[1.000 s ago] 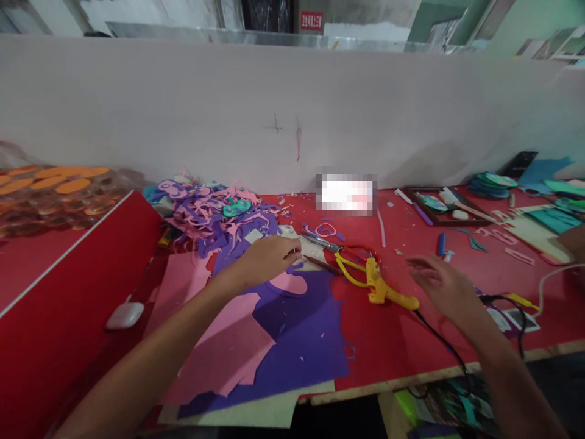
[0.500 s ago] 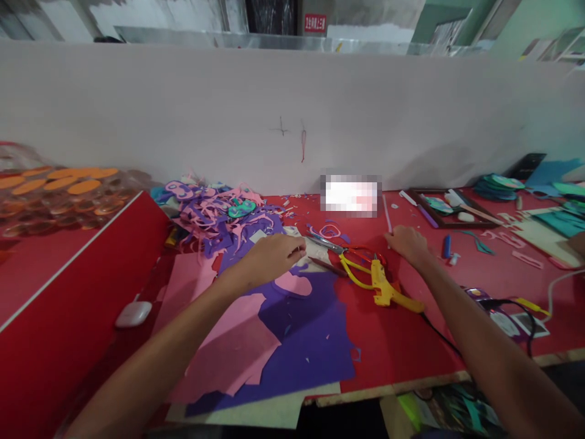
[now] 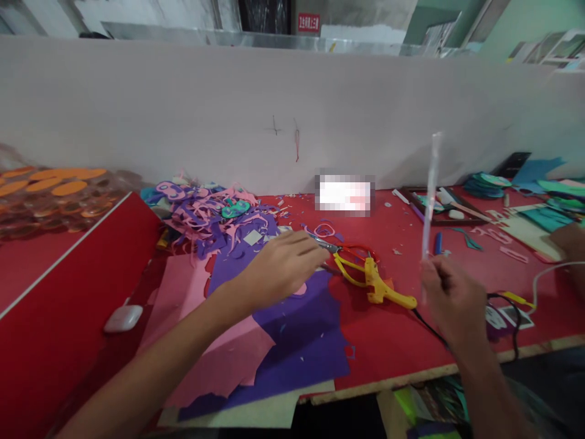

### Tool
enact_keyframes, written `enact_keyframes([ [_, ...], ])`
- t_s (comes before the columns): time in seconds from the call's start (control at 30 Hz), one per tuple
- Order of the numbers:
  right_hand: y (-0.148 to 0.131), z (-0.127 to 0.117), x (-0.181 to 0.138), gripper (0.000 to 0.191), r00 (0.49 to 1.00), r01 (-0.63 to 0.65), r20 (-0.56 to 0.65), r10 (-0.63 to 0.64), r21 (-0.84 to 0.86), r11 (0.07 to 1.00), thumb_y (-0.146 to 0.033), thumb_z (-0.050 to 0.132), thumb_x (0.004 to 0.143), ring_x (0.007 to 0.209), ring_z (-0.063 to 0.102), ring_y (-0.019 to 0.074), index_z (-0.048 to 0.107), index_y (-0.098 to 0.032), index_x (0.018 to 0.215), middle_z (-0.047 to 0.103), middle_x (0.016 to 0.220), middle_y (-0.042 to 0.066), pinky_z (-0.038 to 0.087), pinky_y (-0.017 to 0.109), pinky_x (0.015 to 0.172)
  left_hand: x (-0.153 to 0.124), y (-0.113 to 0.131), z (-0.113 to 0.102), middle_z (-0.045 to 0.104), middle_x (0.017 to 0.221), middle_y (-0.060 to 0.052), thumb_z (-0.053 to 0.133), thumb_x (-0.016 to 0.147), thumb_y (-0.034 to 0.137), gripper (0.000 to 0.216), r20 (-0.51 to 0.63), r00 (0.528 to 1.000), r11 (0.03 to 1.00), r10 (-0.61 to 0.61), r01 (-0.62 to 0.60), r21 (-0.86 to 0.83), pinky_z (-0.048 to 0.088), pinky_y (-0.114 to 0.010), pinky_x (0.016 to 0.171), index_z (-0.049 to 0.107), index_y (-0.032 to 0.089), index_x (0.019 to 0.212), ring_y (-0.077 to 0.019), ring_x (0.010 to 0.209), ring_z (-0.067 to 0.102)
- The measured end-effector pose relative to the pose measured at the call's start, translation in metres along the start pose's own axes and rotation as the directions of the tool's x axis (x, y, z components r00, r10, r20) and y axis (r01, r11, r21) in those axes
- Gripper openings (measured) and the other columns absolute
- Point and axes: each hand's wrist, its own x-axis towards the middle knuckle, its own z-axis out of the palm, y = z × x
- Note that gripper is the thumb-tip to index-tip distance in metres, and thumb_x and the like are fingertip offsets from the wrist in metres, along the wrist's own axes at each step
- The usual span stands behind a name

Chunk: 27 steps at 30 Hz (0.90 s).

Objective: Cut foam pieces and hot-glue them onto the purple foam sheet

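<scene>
My right hand (image 3: 452,299) holds a long translucent glue stick (image 3: 431,189) upright between the fingertips, above the red table. My left hand (image 3: 290,262) hovers palm down over the purple foam sheet (image 3: 306,341), fingers stretched forward and nothing visible in them. Just beyond its fingertips lie scissors with red handles (image 3: 363,249), partly behind the glue gun. That yellow glue gun (image 3: 377,283) rests on the table between my hands, its dark cord running toward the front edge. Torn pink foam (image 3: 219,366) overlaps the purple sheet, and a small pink piece is mostly hidden by my left hand.
Foam scraps (image 3: 214,213) heap up at the back left, beside a red divider (image 3: 91,262). A dark tray (image 3: 466,213) with small tools stands at the back right. Another person's hand (image 3: 569,241) shows at the right edge, near teal foam pieces (image 3: 543,216).
My right hand has lifted the glue stick off the table and drawn it back, now upright. My left hand has shifted right, closer to the glue gun, its fingers stretching out.
</scene>
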Motion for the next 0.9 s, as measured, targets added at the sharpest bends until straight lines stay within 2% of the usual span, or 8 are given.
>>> enact_keyframes([
  [0.1,-0.029,-0.001,-0.024,0.035,0.972,0.093,0.196,-0.131,0.191,0.977,-0.036,0.046,0.100,0.041,0.043,0.0123,0.046,-0.025,0.066,0.044,0.045,-0.007,0.033,0.025,0.047,-0.001,0.027,-0.012,0.073,0.123,-0.003,0.049,0.102,0.016,0.023,-0.192,0.942,0.961,0.274,-0.258,0.105,0.046,-0.036,0.109,0.065,0.026,0.115,-0.0181,0.125,0.060],
  [0.23,-0.054,0.010,-0.041,0.022,0.851,0.254,0.334,-0.405,0.414,0.874,-0.024,0.049,0.093,0.048,0.050,0.0123,0.052,-0.023,0.072,0.058,0.059,-0.003,0.036,0.024,0.047,0.001,0.046,-0.009,0.060,0.147,-0.005,0.057,0.100,0.018,0.029,-0.205,0.884,0.900,0.420,-0.377,0.218,0.043,-0.042,0.119,0.060,0.026,0.128,-0.0196,0.139,0.051],
  [0.33,-0.064,0.018,-0.053,0.025,0.797,0.231,0.388,-0.462,0.510,0.829,-0.020,0.047,0.096,0.045,0.047,0.0111,0.052,-0.022,0.071,0.055,0.056,-0.004,0.035,0.023,0.046,0.001,0.047,0.005,0.067,0.132,-0.011,0.055,0.100,0.018,0.031,-0.154,0.871,0.874,0.466,-0.425,0.237,0.056,-0.033,0.094,0.058,0.018,0.131,-0.0178,0.110,0.067],
  [0.43,-0.061,0.023,-0.058,0.031,0.806,0.195,0.407,-0.430,0.502,0.842,-0.029,0.043,0.102,0.051,0.051,0.0126,0.055,-0.022,0.075,0.057,0.060,-0.003,0.039,0.023,0.050,0.000,0.044,0.013,0.070,0.095,-0.006,0.052,0.101,0.015,0.030,-0.071,0.880,0.861,0.469,-0.437,0.261,0.050,-0.028,0.060,0.057,0.011,0.130,-0.0135,0.073,0.064],
  [0.53,-0.035,0.027,-0.052,0.038,0.870,0.174,0.386,-0.306,0.340,0.924,-0.038,0.037,0.107,0.055,0.054,0.0149,0.056,-0.022,0.078,0.058,0.063,-0.001,0.041,0.025,0.054,-0.002,0.041,0.012,0.065,0.087,-0.004,0.055,0.101,0.022,0.024,-0.017,0.935,0.892,0.355,-0.333,0.304,0.048,-0.030,0.058,0.057,0.013,0.123,-0.0160,0.073,0.065],
  [0.63,0.012,0.033,-0.043,0.035,0.950,0.164,0.274,-0.150,-0.027,0.986,-0.045,0.038,0.106,0.081,0.065,0.0247,0.061,-0.020,0.097,0.070,0.089,0.009,0.048,0.035,0.073,-0.003,0.034,0.010,0.065,0.091,-0.005,0.057,0.101,0.040,0.027,0.052,0.980,0.920,0.194,-0.201,0.336,0.049,-0.032,0.061,0.058,0.016,0.114,-0.0195,0.077,0.067],
  [0.73,0.058,0.039,-0.040,0.045,0.936,0.252,0.310,-0.165,-0.268,0.930,-0.053,0.035,0.104,0.094,0.065,0.0330,0.064,-0.019,0.107,0.070,0.100,0.016,0.048,0.044,0.083,-0.005,0.027,0.012,0.065,0.086,-0.002,0.057,0.101,0.030,0.012,0.082,0.988,0.919,0.128,-0.149,0.366,0.045,-0.032,0.056,0.058,0.018,0.102,-0.0194,0.072,0.066],
  [0.9,0.092,0.045,-0.048,0.045,0.903,0.306,0.371,-0.215,-0.206,0.930,-0.056,0.036,0.103,0.094,0.066,0.0317,0.064,-0.020,0.101,0.071,0.099,0.015,0.049,0.045,0.085,-0.010,0.019,0.009,0.066,0.081,-0.001,0.056,0.093,0.007,0.010,0.073,0.990,0.911,0.118,-0.137,0.390,0.041,-0.031,0.052,0.055,0.018,0.092,-0.0188,0.067,0.066],
])
